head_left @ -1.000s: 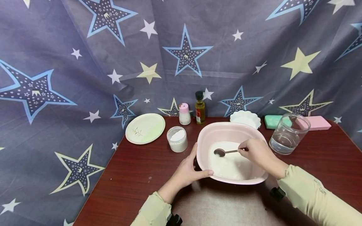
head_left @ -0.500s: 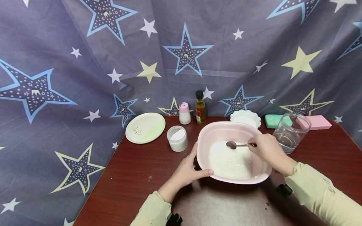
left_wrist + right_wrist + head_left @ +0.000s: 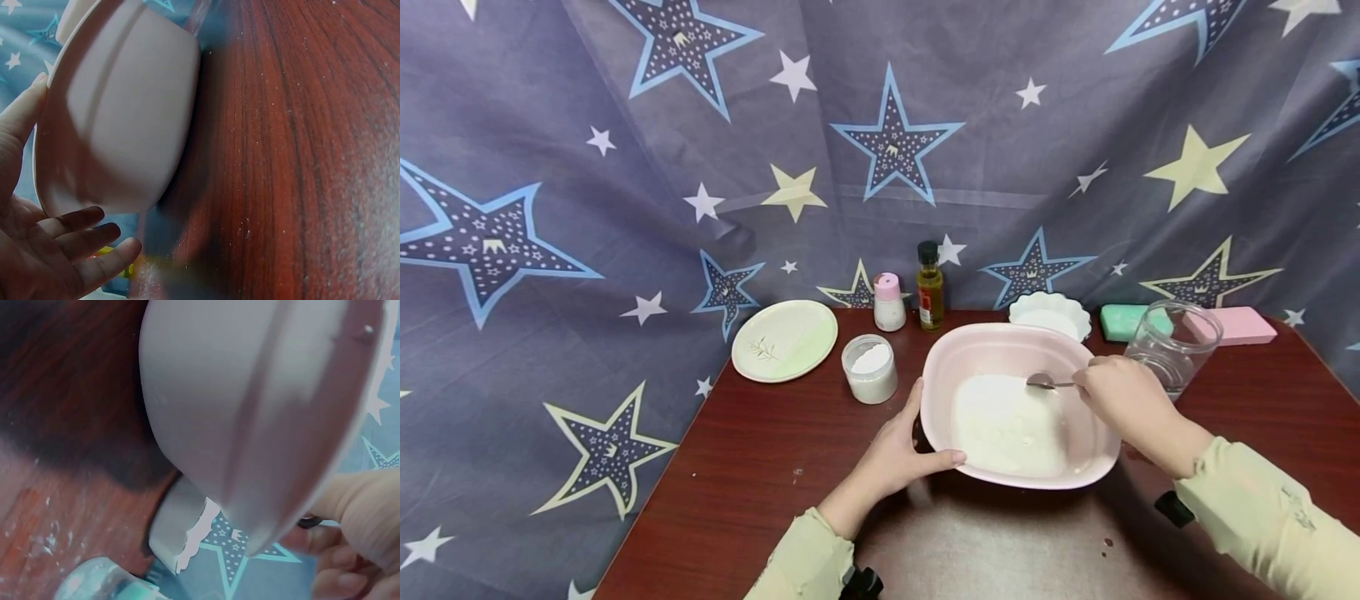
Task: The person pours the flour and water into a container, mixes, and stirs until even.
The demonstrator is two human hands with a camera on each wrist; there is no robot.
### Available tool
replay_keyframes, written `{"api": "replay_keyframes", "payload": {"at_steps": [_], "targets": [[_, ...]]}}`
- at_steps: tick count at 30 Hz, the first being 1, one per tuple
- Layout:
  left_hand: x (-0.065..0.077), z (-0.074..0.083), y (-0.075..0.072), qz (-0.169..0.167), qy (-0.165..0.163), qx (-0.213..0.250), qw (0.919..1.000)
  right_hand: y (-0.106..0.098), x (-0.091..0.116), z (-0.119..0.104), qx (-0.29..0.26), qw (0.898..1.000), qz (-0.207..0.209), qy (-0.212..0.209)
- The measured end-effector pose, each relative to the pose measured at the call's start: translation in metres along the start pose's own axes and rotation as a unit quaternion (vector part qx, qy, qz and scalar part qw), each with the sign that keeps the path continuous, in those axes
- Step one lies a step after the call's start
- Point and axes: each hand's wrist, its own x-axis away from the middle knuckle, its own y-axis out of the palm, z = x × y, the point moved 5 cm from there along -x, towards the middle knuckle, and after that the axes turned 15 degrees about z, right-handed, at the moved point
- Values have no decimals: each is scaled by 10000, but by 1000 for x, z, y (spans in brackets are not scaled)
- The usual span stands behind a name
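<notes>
A pink plastic basin (image 3: 1000,340) stands on the table with a white, milky liquid (image 3: 1009,429) in its bottom. My left hand (image 3: 891,454) holds the basin at its near left corner, thumb on the front rim and fingers along the left side. In the left wrist view, the lower fingers (image 3: 100,265) bend loosely beside the basin's wall. My right hand (image 3: 1123,400) pinches a dark spoon (image 3: 1042,381) by its handle above the basin's right side. The spoon's bowl points left over the liquid. From the right wrist, the basin wall hides most of the spoon.
Behind the basin are a white scalloped dish (image 3: 1048,315), an oil bottle (image 3: 930,292) and a pink-capped shaker (image 3: 889,304). A jar of white powder (image 3: 871,371) and a plate (image 3: 784,343) stand left. Right are a glass of water (image 3: 1172,346), a green block (image 3: 1131,321) and a pink block (image 3: 1236,327).
My right hand has moved right with the spoon, from over the middle of the liquid to near the basin's right side. The left hand has stayed at the corner.
</notes>
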Motion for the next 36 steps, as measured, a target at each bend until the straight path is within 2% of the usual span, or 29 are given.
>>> {"api": "replay_keyframes", "payload": {"at_steps": [4, 11, 16, 24, 30, 36], "targets": [[0, 0, 0, -4, -28, -2, 10000, -4, 2, -3, 254, 9993, -16, -261], [1, 0, 0, 13, 19, -6, 10000, -15, 3, -7, 81, 9995, -276, -93], [1, -1, 0, 7, 27, -17, 10000, -22, 5, -4, -319, 9982, -503, 64], [1, -2, 0, -1, -38, -43, 10000, -31, 9, 1, -935, 9918, -873, 46], [1, -3, 0, -14, -108, -12, 9999, -29, 12, 2, -1444, 9822, -1185, 181], [1, -1, 1, -9, -76, -26, 10000, -16, 18, 1, -1916, 9698, -1411, 542]]}}
